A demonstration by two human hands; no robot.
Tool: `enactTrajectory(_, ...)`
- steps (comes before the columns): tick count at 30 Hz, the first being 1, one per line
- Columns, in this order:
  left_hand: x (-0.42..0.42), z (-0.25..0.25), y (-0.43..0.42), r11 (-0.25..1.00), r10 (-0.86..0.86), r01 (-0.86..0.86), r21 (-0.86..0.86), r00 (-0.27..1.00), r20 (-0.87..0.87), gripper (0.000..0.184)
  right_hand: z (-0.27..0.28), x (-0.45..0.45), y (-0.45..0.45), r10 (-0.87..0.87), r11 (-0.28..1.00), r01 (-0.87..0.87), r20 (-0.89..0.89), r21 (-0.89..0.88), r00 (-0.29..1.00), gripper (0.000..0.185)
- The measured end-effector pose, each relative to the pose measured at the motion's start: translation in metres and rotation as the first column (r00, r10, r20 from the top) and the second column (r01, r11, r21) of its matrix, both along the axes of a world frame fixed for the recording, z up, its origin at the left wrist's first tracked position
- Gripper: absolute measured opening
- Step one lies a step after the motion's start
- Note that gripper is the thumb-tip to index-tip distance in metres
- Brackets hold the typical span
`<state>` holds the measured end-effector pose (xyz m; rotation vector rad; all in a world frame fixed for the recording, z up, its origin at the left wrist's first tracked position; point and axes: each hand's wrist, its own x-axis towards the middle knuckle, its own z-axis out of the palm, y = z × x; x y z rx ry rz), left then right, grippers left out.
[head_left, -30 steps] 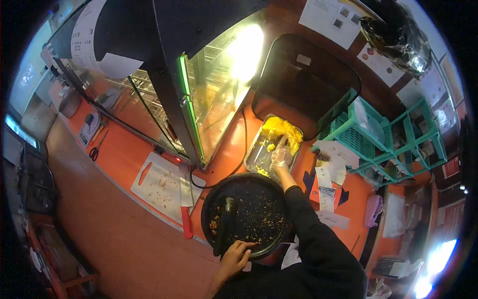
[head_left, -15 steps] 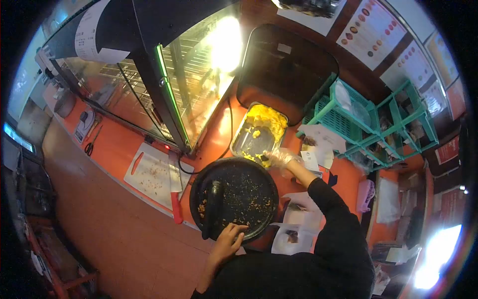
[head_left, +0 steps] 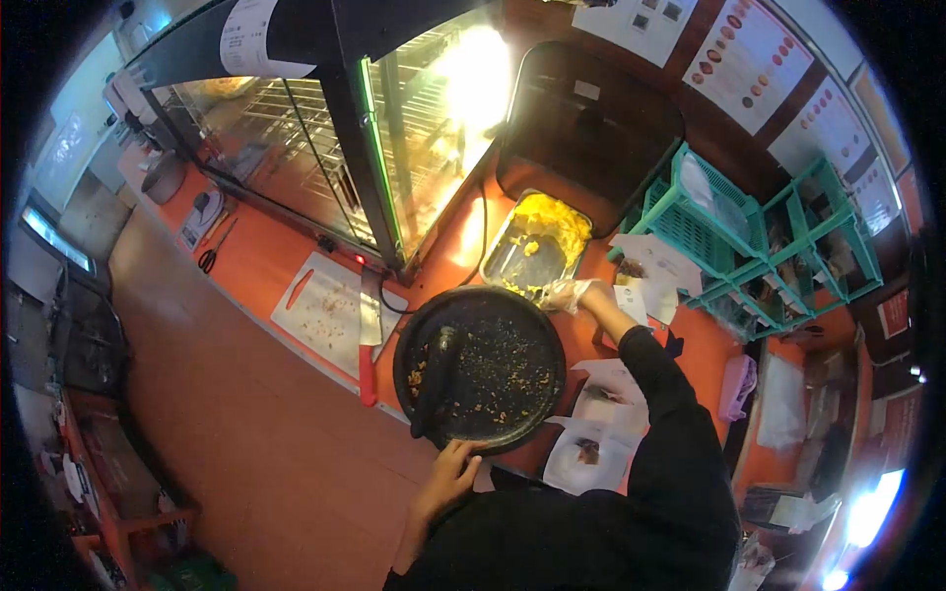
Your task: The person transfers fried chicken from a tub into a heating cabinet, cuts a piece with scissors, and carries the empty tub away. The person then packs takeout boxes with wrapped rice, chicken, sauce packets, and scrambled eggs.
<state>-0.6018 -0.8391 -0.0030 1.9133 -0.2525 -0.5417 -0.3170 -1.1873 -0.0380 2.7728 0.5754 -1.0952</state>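
Observation:
A wide black stone mortar (head_left: 503, 345) with brown crumbs scattered inside stands on the counter before me. Its dark pestle (head_left: 435, 384) leans across the left side, the lower end over the near rim. My left hand (head_left: 451, 480) is bare and touches the mortar's near rim with its fingertips, fingers partly stretched. A clear plastic glove covers my right hand (head_left: 570, 295), which is at the near right corner of a metal tray (head_left: 507, 261). Yellow mashed food (head_left: 554, 225) is heaped along the tray's far and right sides. The gloved fingers are bunched together; what they hold is unclear.
Left of the mortar are a white cutting board (head_left: 323, 303) and a red-handled knife (head_left: 368, 369). A lit glass display cabinet (head_left: 296, 148) stands behind them. Open paper wrappers (head_left: 591, 453) with dark pieces lie at right, near green plastic baskets (head_left: 719, 231).
My view has shifted, so the counter sits farther right and higher in the frame. My right hand stays by the tray's near edge; my left hand stays by the mortar rim.

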Motion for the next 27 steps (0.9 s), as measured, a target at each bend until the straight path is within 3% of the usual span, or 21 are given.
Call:
enactTrajectory(8,-0.010,-0.004,0.001,0.997,0.071,-0.070,-0.033,0.997,0.031,0.027,0.001,0.019,0.009,0.034,0.974,-0.013,-0.088,0.228,0.995,0.025)
enactTrajectory(10,-0.009,-0.006,-0.001,0.999,0.044,-0.045,0.017,0.998,0.051,0.027,-0.001,0.017,0.008,-0.013,0.978,0.018,-0.025,0.207,1.000,0.028)
enactTrajectory(12,-0.011,-0.018,-0.005,0.998,0.060,-0.060,-0.007,0.997,0.058,0.027,0.060,0.002,0.038,-0.125,0.990,0.130,-0.112,0.045,0.986,0.046)
enactTrajectory(13,-0.013,-0.023,-0.006,0.997,0.075,-0.073,-0.032,0.995,0.062,0.027,-0.007,0.022,0.007,-0.010,0.999,0.017,-0.131,0.048,0.991,0.042)
enactTrajectory(14,-0.012,-0.021,-0.008,0.997,0.075,-0.074,-0.029,0.995,0.060,0.027,-0.015,0.025,0.007,0.103,0.994,-0.096,-0.145,0.058,0.984,0.038)
enactTrajectory(15,-0.010,-0.019,-0.011,0.997,0.069,-0.067,-0.038,0.995,0.073,0.027,-0.020,0.023,-0.001,-0.140,0.970,0.166,-0.150,0.176,0.979,0.035)
enactTrajectory(16,-0.007,-0.017,-0.015,0.997,0.064,-0.060,-0.047,0.994,0.086,0.027,-0.022,0.023,-0.012,-0.371,0.866,0.410,-0.183,0.285,0.911,0.033)
enactTrajectory(17,-0.003,-0.009,-0.019,0.997,0.064,-0.060,-0.043,0.994,0.086,0.027,0.003,0.019,-0.010,-0.457,0.824,0.521,-0.282,0.222,0.843,0.032)
enactTrajectory(18,0.002,0.004,-0.025,0.998,0.035,-0.036,-0.054,0.999,-0.023,0.029,0.002,0.022,-0.015,-0.457,0.822,0.523,-0.285,0.225,0.842,0.032)
enactTrajectory(19,0.008,0.013,-0.034,0.998,0.002,-0.012,-0.069,0.991,-0.131,0.031,0.002,0.025,-0.024,-0.542,0.657,0.704,-0.481,0.269,0.689,0.030)
enactTrajectory(20,0.017,0.016,-0.046,0.998,-0.006,-0.003,-0.066,0.991,-0.131,0.031,0.011,0.022,-0.027,-0.561,0.451,0.854,-0.662,0.258,0.497,0.028)
enactTrajectory(21,0.026,0.019,-0.061,0.990,-0.086,0.092,-0.108,0.994,0.065,0.034,0.024,0.015,-0.037,-0.574,0.429,0.856,-0.645,0.288,0.504,0.020)
enactTrajectory(22,0.035,0.022,-0.079,0.971,-0.158,0.197,-0.134,0.953,0.259,0.039,0.040,0.009,-0.043,-0.435,0.328,0.867,-0.755,0.376,0.491,0.017)
enactTrajectory(24,0.052,0.038,-0.120,0.943,-0.227,0.316,-0.105,0.841,0.491,0.048,0.048,0.002,-0.063,-0.440,0.312,0.876,-0.761,0.369,0.477,0.016)
enactTrajectory(27,0.051,0.056,-0.168,0.889,-0.366,0.459,-0.012,0.724,0.585,0.045,0.095,-0.050,-0.085,-0.388,0.296,0.883,-0.798,0.365,0.460,0.017)
